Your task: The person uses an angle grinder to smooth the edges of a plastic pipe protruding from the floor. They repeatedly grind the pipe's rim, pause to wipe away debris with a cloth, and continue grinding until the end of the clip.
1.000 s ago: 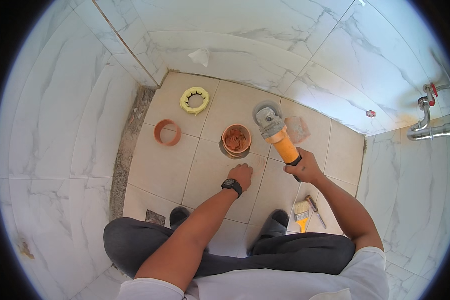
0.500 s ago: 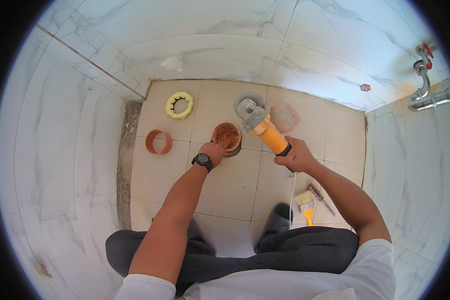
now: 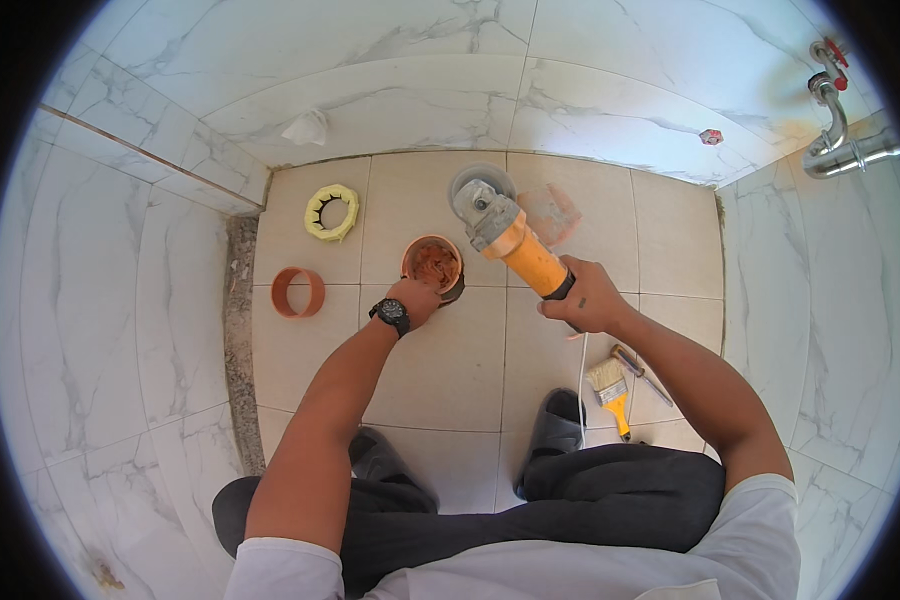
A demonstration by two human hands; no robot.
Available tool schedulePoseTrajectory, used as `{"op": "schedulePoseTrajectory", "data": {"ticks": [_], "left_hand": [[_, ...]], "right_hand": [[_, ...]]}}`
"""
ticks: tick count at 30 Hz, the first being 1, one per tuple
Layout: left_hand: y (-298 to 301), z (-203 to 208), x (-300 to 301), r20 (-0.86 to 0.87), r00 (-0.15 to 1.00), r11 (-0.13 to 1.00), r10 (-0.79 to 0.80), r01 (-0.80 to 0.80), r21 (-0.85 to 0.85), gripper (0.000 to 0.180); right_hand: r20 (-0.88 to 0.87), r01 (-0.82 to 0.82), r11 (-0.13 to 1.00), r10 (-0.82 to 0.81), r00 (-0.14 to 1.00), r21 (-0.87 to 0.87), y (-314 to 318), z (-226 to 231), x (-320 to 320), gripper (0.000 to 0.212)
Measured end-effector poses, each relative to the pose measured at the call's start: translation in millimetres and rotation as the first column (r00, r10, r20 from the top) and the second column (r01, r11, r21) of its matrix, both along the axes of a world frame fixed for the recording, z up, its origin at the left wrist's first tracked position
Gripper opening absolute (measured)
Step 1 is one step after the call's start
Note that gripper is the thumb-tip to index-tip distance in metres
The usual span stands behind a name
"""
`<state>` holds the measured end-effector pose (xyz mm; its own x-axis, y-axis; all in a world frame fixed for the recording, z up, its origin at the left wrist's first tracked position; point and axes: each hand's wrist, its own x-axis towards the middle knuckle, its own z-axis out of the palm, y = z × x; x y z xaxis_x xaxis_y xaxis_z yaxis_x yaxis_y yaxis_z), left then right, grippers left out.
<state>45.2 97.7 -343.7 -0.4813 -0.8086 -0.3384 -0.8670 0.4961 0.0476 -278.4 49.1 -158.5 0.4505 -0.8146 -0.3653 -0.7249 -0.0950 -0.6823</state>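
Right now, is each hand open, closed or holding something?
Left hand: at the round orange plastic-looking pipe; open or closed cannot be told.
Right hand: closed, holding the yellow-orange angle grinder with grey metal head.

Yellow-orange and grey angle grinder (image 3: 515, 243), orange-brown pipe (image 3: 431, 241), beige floor tiles (image 3: 450, 375).
White walls (image 3: 400, 105) carry grey marble veining; one ring (image 3: 313, 214) is pale yellow, the wristwatch (image 3: 393, 313) black.

walls (image 3: 90, 330): white tile, grey veins. floor (image 3: 445, 375): beige tile; rough grey strip (image 3: 240, 330) along left edge. pipe (image 3: 832, 150), red-handled valve (image 3: 837, 72): upper right of frame.
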Motion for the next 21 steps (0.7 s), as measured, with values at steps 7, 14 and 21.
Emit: {"op": "schedulePoseTrajectory", "data": {"ticks": [7, 14, 21], "left_hand": [[60, 39, -32, -0.443, 0.891, 0.994, 0.098, -0.106, 0.009, 0.012], [110, 90, -87, -0.322, 0.933, 0.918, 0.159, -0.019, 0.397, 0.023], [27, 218, 93, -0.011, 0.851, 0.849, 0.525, -0.522, 0.074, 0.061]], "right_hand": [[-0.008, 0.016, 0.999, -0.016, 1.0, 0.032, 4, -5, 0, 0.053], [-0.026, -0.089, 0.996, 0.09, 0.996, 0.016, -15, -13, -9, 0.052], [0.081, -0.169, 0.97, 0.157, 0.984, 0.173, -27, -22, -7, 0.051]]}}
